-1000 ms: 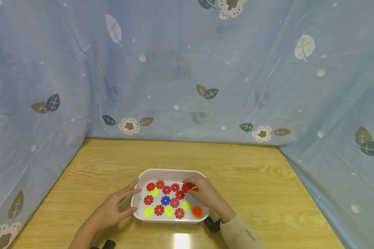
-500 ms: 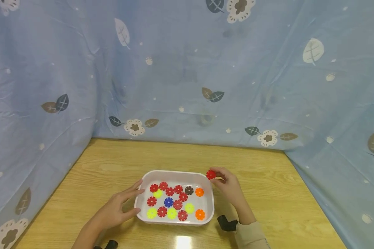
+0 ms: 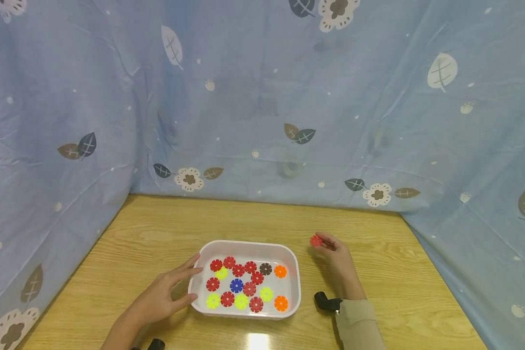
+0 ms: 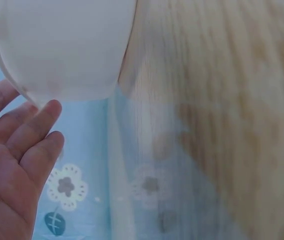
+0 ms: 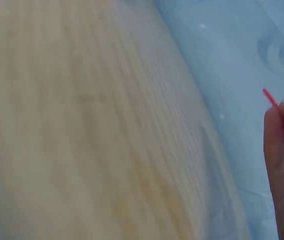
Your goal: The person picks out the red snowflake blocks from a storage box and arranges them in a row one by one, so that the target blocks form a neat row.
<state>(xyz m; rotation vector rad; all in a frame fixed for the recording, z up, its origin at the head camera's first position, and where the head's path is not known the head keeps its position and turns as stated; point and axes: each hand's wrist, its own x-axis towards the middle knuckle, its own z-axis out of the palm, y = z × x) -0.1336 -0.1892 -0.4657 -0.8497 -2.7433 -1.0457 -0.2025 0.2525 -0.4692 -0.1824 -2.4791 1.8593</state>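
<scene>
- Pinching a red disc (image 3: 316,241) between thumb and fingertips, the right hand (image 3: 338,253) is beyond the right end of the white tray (image 3: 249,247), apart from it.
- The disc shows its notched face in the head view and its thin edge in the right wrist view; whether it touches the table (image 3: 354,218) I cannot tell.
- The left hand (image 3: 164,294) has its fingers spread and nearly straight, their tips against the left end of the tray, gripping nothing.
- Inside the tray lie 9 more red discs, 4 yellow discs (image 3: 266,294), 2 orange discs (image 3: 281,304), 1 blue disc (image 3: 236,285) and 1 dark brown disc (image 3: 265,269).
- The blue disc sits among red ones; the brown disc is just left of the farther orange disc, and the other orange disc is at the near right corner.
- A beige sleeve (image 3: 360,321) covers the right forearm, with a black device (image 3: 327,302) beside that wrist.
- Blue patterned cloth (image 3: 262,97) surrounds the wooden table at the back and both sides.
</scene>
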